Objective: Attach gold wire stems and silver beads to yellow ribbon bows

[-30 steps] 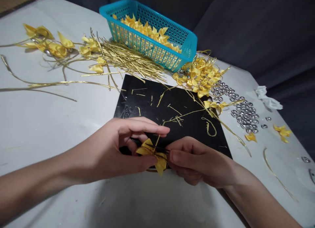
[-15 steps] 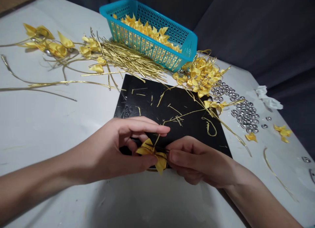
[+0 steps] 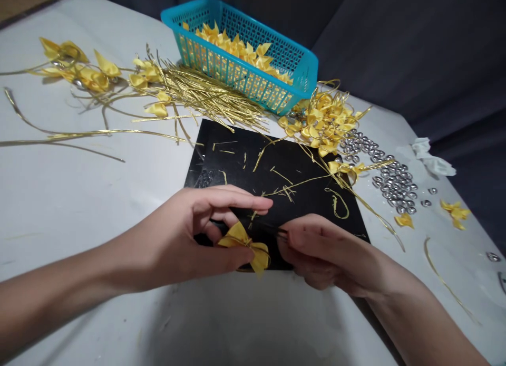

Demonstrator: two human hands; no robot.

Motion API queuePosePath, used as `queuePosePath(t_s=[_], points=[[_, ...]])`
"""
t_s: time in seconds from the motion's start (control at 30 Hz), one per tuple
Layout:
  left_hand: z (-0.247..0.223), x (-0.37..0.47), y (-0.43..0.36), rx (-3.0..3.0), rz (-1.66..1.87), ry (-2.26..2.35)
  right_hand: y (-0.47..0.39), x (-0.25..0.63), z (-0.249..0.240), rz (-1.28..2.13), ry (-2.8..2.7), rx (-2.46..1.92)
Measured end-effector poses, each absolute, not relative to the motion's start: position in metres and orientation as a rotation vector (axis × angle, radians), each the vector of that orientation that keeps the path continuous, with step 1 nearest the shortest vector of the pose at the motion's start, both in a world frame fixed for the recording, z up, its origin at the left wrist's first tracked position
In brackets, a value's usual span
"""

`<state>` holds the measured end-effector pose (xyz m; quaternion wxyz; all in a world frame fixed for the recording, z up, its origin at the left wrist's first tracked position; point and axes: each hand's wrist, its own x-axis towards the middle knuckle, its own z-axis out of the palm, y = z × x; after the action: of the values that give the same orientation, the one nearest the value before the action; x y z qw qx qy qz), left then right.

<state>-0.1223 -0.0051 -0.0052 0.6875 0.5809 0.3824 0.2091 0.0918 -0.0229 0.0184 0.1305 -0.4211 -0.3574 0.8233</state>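
Tbl [image 3: 87, 202]: held bow [image 3: 260, 257], bskt [image 3: 237, 73] w/ bows [image 3: 245, 52]

Hands [image 3: 174, 234] over black board [image 3: 312, 200], yellow bow [image 3: 249, 243] held, perhaps scissors [image 3: 281, 232]

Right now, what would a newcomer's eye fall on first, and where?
The turquoise basket holding yellow ribbon pieces, at the back of the table, probably comes first. Next come the yellow bow in the left hand's grip, over the black board, and the silver pieces clustered at the right.
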Motion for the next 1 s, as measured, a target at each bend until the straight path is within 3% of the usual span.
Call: queuePosePath(t_s=[0.23, 0.6, 1.0], points=[[-0.006, -0.123, -0.006, 1.197, 0.472, 0.883, -0.023, 0.094, 0.024, 2.055, -1.45, -1.561], [-0.006, -0.12, -0.006, 1.02, 0.51, 0.881, -0.026, 0.091, 0.013, 2.343, -1.106, -1.182], [-0.002, -0.114, -0.005, 0.984, 0.551, 1.013, -0.025, 0.087, 0.016, 2.345, -1.001, -1.252]])
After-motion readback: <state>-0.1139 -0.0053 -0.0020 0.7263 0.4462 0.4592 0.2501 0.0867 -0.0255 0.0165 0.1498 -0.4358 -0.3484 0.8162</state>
